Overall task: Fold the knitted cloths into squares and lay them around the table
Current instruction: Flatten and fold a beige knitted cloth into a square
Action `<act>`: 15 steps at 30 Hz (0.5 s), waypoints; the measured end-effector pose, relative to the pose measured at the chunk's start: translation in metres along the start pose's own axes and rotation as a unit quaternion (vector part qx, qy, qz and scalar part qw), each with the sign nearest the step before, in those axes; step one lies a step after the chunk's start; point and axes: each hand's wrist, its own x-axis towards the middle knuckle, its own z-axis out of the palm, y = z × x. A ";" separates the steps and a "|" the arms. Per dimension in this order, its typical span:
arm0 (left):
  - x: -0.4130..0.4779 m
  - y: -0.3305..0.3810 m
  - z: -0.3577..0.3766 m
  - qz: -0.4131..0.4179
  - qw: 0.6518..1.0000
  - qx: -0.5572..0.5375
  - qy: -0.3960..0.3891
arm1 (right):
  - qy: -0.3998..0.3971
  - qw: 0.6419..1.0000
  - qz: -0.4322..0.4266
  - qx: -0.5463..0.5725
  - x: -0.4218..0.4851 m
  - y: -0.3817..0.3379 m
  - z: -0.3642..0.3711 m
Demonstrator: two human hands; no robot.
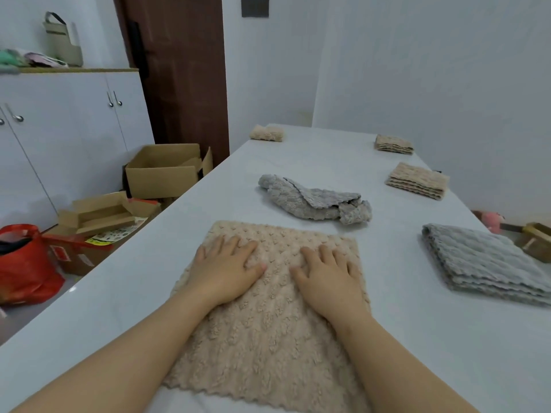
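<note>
The table (pixel 119 293) is long, white and shiny. It runs away from the person to the far wall.

A tan cloth (pixel 268 338) lies spread flat on the near end of the table. Both hands rest on it, palms down. The left hand (pixel 223 272) and the right hand (pixel 328 278) are side by side, close but not touching. Their fingers are straight and a bit spread. They press on the cloth and do not grip it.

Past the hands, in the middle of the table, a grey cloth (pixel 313 201) lies in a loose, crumpled heap. A grey square (pixel 489 263) sits folded by the right edge. Farther along that edge are a tan square (pixel 417 180) and then a far square (pixel 393 143), both folded. A cream square (pixel 267 133) sits at the far left corner.

The walls are white. A brown door (pixel 185 84) stands past the table on the left, and a dark plate (pixel 255 7) is high on the wall beside it. A white cupboard (pixel 68 129) is against the left wall, with a pale bag (pixel 64 40) on top. On the floor below are an open box (pixel 167 171), some flat boxes (pixel 101 213) and a red bag (pixel 26 263). On the right, past the table edge, there is a pink toy (pixel 493 220) near a small wooden box (pixel 536 242).
</note>
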 end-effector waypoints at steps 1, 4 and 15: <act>-0.003 0.002 0.000 0.000 1.000 0.005 -0.004 | -0.011 1.000 0.002 -0.005 -0.001 0.004 0.000; -0.009 0.013 0.005 -0.001 1.000 0.010 0.006 | -0.037 0.999 0.002 -0.017 -0.002 0.017 -0.001; 0.021 0.042 0.011 0.006 1.000 0.001 0.023 | -0.036 0.998 0.010 -0.049 0.024 0.050 -0.012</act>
